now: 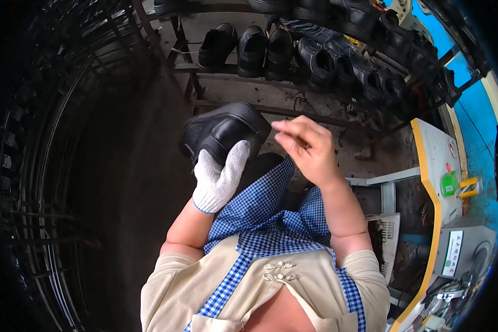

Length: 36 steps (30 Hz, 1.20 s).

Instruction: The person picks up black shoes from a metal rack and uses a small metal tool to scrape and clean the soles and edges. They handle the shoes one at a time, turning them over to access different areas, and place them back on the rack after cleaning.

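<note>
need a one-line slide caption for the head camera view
A gloved left hand holds a black shoe while the bare right hand hovers beside it, with more dark shoes lined up ahead.

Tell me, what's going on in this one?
A person in a blue checked apron holds a black shoe in the gloved left hand. The bare right hand hovers beside the shoe, fingers curled; whether they pinch anything is too small to tell. More black shoes stand on a rack beyond.
</note>
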{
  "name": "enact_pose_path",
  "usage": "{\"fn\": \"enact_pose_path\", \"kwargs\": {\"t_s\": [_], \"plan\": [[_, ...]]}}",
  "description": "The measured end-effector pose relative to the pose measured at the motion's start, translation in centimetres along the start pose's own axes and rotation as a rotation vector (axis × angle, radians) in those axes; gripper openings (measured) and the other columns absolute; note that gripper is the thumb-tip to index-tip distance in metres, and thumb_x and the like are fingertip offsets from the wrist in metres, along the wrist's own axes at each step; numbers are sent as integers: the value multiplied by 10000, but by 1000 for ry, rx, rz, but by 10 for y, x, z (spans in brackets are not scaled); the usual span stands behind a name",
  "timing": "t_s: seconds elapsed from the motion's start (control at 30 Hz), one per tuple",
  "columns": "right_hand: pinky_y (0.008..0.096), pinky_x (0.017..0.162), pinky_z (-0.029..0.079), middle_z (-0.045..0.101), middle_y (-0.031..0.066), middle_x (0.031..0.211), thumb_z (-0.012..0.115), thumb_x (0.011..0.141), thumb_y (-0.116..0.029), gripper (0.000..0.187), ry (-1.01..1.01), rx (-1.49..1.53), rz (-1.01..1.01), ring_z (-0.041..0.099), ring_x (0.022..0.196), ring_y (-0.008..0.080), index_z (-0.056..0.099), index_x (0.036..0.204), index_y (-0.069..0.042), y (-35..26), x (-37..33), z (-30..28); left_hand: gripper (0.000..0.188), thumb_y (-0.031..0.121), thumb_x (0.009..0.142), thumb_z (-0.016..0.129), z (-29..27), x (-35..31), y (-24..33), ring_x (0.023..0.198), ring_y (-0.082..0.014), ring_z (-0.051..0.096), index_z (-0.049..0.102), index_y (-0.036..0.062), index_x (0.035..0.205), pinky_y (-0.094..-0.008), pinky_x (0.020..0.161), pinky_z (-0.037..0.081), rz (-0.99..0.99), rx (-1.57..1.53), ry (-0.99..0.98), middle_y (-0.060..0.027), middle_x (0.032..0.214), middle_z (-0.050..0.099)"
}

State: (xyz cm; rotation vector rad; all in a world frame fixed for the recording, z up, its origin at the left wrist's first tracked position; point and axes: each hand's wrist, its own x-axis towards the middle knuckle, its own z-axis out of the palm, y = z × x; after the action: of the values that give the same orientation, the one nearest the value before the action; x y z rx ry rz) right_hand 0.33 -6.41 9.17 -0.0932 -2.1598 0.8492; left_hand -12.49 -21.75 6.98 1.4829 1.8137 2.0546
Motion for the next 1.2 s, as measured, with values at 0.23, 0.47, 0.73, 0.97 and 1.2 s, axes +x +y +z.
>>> {"fn": "enact_pose_path", "kwargs": {"t_s": [0.23, 0.47, 0.73, 0.97, 1.2], "plan": [[327, 551, 517, 615, 57, 812, 736, 779, -87, 305, -38, -216, 14, 648, 676, 196, 673, 1073, -138, -18, 4, -11, 258, 92, 932, 572, 8, 0, -2, 980, -184, 628, 609, -9, 1166, -289, 850, 494, -242, -422, 52, -99, 1091, 655], [334, 529, 531, 514, 42, 803, 663, 746, 13, 586, -126, -535, -52, 595, 621, 191, 611, 1272, -239, -30, -24, -9, 341, 185, 934, 587, 16, 2, 8, 943, -142, 638, 572, 11, 1227, -266, 794, 524, -582, -774, 168, -76, 1076, 656], [356, 481, 521, 506, 54, 830, 645, 782, -3, 573, -58, -477, 28, 588, 540, 216, 569, 1317, -193, -40, -29, 11, 301, 198, 953, 581, 33, -6, -2, 870, -87, 583, 576, 38, 1207, -245, 729, 482, -409, -385, 293, -21, 1039, 638], [364, 504, 526, 498, 70, 860, 624, 823, -36, 586, -44, -412, 124, 597, 544, 228, 509, 1372, -205, -37, -33, 30, 230, 134, 971, 547, 49, -4, -10, 925, -115, 584, 596, 32, 1172, -272, 811, 477, -227, -204, 376, -33, 1064, 643], [400, 543, 522, 525, 99, 888, 607, 833, -38, 575, 146, -383, 166, 614, 627, 274, 498, 1377, -188, -22, -18, 48, 274, 125, 973, 528, 62, -13, -9, 1006, -165, 589, 554, 31, 1229, -306, 886, 471, -174, -107, 262, -79, 1139, 622]]}}
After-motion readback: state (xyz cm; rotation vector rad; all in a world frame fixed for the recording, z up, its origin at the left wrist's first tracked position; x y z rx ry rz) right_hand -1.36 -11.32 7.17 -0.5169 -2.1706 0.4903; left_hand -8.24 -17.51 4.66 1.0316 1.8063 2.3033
